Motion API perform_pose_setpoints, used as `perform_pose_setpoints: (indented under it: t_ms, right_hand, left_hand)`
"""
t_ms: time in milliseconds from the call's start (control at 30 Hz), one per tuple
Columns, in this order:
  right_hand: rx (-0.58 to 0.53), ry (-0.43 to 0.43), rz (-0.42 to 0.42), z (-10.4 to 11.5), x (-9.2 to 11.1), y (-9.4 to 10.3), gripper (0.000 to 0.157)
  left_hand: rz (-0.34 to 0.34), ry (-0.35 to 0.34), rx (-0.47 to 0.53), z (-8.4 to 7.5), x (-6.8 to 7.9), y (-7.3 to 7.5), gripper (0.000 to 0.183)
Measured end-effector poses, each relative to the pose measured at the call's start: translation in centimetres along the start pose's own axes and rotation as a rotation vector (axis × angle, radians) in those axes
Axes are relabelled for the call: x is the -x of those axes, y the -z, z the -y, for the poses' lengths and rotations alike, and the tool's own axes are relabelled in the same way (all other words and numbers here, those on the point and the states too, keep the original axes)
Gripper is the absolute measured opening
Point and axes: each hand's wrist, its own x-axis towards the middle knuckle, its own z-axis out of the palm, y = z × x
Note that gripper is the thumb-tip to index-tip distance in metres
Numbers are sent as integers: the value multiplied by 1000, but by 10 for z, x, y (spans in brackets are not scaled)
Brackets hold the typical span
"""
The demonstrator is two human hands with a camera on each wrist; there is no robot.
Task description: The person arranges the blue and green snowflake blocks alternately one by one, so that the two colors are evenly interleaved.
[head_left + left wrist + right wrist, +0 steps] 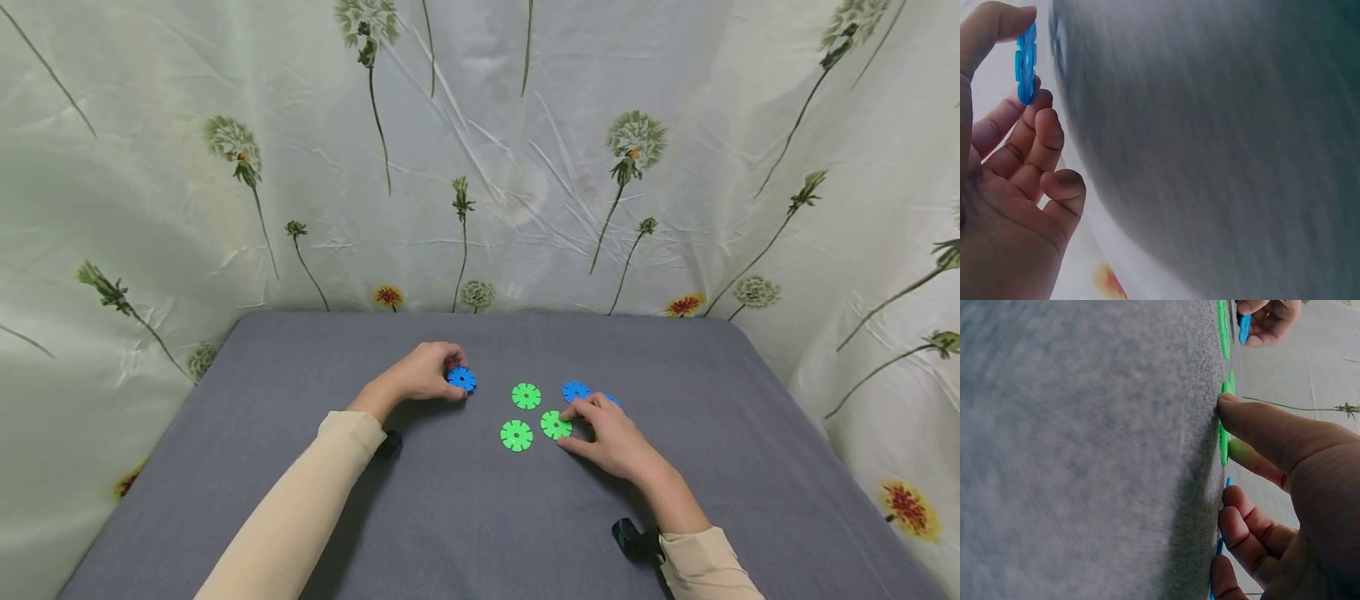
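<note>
In the head view you have 3 green discs (517, 442) on the table (465, 517) and 3 blue discs (571, 390), 2 on the table. Your left hand (423, 372), partly closed, holds 1 blue disc just above it; your right hand (613, 439), also partly closed, pinches 1 green disc's rim.

The left wrist view shows your thumb and 1 fingertip on the blue disc, other fingers loosely bent.

In the right wrist view your thumb and forefinger grip the green disc.
</note>
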Motion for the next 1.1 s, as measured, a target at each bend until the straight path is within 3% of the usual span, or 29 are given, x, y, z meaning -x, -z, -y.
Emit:
perform_pose_setpoints:
  t_ms: [233, 467, 800, 1100]
  right_hand:
    - [-18, 11, 0, -2, -2, 1, 27]
    - [-44, 13, 7, -6, -3, 1, 27]
    - [-69, 5, 23, -5, -5, 1, 28]
    - [-18, 6, 24, -3, -4, 1, 50]
  left_hand:
    - [-78, 83, 14, 38, 26, 29, 36]
    - [-116, 140, -26, 73, 48, 39, 34]
    - [-20, 150, 118, 79, 56, 49, 45]
    - [-13, 178, 190, 83, 60, 43, 45]
